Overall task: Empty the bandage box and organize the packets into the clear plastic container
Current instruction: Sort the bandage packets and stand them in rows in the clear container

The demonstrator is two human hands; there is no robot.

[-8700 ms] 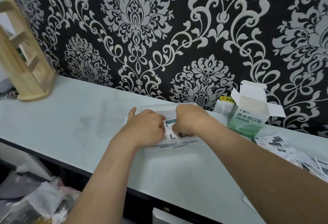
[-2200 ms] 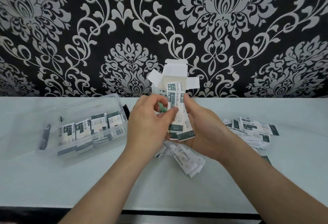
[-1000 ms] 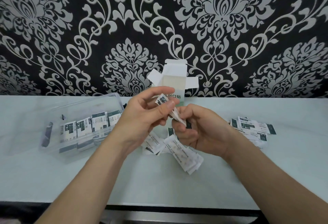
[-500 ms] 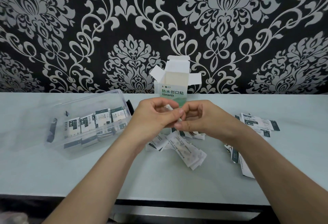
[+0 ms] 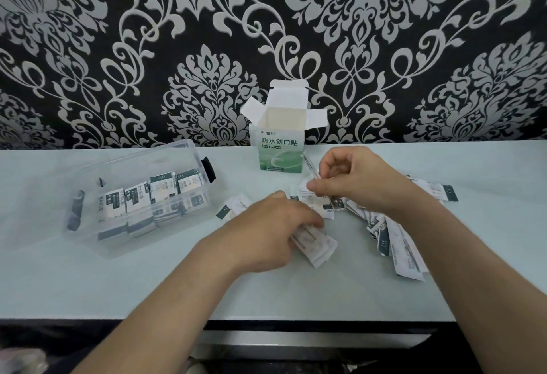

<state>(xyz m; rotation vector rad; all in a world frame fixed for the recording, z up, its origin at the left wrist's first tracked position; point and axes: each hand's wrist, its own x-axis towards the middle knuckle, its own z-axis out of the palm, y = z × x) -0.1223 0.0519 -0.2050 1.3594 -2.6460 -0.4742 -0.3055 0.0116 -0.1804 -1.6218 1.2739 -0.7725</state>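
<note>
The green-and-white bandage box [image 5: 280, 148] stands upright at the back of the counter with its top flaps open. The clear plastic container [image 5: 88, 243] lies to the left and holds a row of several packets [image 5: 148, 196]. Loose packets [image 5: 396, 243] lie scattered in front of the box. My left hand [image 5: 266, 228] is down on the counter, its fingers curled onto a small stack of packets [image 5: 316, 248]. My right hand [image 5: 358, 178] is raised slightly and pinches a thin stack of packets [image 5: 310, 171] edge-on between thumb and fingers.
The pale counter [image 5: 118, 285] runs along a black-and-silver patterned wall. Its front edge lies close to me, with a dark gap and a metal ledge [image 5: 296, 341] below. More packets [image 5: 441, 190] lie to the far right.
My hands have separated. The left hand dropped from the packets held in front of the box to the stack on the counter. The right hand kept its packets and shifted right.
</note>
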